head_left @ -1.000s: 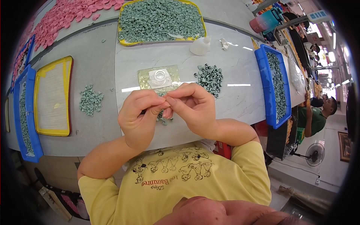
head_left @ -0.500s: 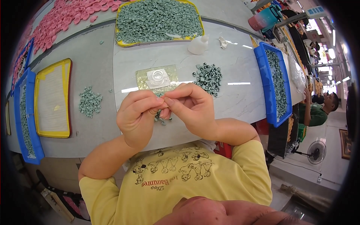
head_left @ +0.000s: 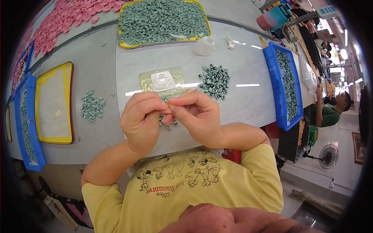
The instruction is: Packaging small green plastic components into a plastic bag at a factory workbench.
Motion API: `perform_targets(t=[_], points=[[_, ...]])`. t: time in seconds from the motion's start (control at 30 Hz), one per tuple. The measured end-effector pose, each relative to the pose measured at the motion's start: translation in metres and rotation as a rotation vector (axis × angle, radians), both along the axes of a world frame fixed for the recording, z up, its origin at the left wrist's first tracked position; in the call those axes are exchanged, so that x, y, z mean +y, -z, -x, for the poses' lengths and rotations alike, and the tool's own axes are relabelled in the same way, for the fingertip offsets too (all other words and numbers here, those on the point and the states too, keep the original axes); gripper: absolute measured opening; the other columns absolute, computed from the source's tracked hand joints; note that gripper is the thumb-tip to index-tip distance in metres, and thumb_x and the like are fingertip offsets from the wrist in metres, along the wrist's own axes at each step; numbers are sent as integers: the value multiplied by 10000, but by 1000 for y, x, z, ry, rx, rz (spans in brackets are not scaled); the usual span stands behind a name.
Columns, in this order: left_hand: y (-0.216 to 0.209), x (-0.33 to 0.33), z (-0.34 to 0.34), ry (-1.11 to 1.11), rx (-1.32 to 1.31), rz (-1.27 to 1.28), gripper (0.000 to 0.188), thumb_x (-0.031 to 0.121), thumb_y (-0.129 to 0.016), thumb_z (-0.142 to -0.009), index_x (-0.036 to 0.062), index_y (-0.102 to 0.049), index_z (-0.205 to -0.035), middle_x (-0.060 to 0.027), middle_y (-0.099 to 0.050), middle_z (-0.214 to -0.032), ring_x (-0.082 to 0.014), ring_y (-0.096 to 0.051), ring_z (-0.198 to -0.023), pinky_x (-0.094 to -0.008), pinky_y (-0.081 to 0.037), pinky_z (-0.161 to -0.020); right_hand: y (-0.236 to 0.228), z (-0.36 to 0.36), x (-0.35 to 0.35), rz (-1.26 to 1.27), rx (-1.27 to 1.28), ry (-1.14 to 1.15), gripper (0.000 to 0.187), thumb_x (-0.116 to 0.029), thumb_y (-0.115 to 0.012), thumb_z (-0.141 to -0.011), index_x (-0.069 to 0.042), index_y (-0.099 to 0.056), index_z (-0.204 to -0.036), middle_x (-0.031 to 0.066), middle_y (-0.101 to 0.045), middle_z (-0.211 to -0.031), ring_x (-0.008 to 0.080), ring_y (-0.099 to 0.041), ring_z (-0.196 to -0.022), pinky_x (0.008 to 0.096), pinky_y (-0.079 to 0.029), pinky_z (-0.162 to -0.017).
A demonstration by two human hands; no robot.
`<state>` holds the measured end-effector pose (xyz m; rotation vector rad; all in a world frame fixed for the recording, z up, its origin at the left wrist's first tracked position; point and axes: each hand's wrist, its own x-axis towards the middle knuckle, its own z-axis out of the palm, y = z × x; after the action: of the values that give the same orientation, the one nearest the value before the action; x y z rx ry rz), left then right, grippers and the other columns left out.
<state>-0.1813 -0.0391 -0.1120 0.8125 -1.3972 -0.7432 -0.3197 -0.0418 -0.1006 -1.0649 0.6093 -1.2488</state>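
My left hand and my right hand meet fingertip to fingertip above the table, both closed in a pinch. Whatever lies between the fingertips is too small or hidden to make out. Below them a few small green pieces partly show on the table. Just beyond my hands lies a yellowish flat pad bearing a small clear round dish on white paper. To its right is a pile of dark shiny beads and green pieces. Farther left sits a heap of pale green pieces.
At the back stands a yellow-rimmed tray full of green pieces, with a white squeeze bottle beside it. Blue bins flank the table. An empty-looking yellow tray lies left. Pink cup-shaped pieces spread far left. Another person is at right.
My hands stay pinched together in nearly the same place, with only slight finger movement. The whole view has shifted very slightly.
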Motion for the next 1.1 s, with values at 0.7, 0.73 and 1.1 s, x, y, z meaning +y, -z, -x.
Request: perform_targets(t=[0.7, 0.73, 1.1], points=[[-1, 10, -1, -70, -28, 69, 159, -93, -620, -752, 2, -541, -852, -73, -496, -848, -101, -488, -601, -208, -415, -475, -8, 3, 4, -221, -122, -123, 102, 26, -524, -860, 28, -513, -962, 203, -606, -945, 217, -610, -694, 345, -516, -595], [-1, 11, -2, -71, -27, 68, 159, -93, -620, -752, 2, -541, -852, -73, -496, -848, -101, -488, -601, -208, -415, -475, -7, 2, 4, -222, -121, -124, 102, 26, -524, -860, 28, -513, -962, 203, -606, -945, 217, -610, -694, 345, -516, -595], [0, 9, -12, -131, -166, 143, 198, -116, -624, -717, 15, -595, -862, -70, -530, -858, -131, -518, -638, -225, -445, -516, -2, -5, 4, -208, -100, -112, 107, 15, -531, -860, 35, -515, -964, 188, -610, -921, 211, -619, -709, 329, -525, -609]])
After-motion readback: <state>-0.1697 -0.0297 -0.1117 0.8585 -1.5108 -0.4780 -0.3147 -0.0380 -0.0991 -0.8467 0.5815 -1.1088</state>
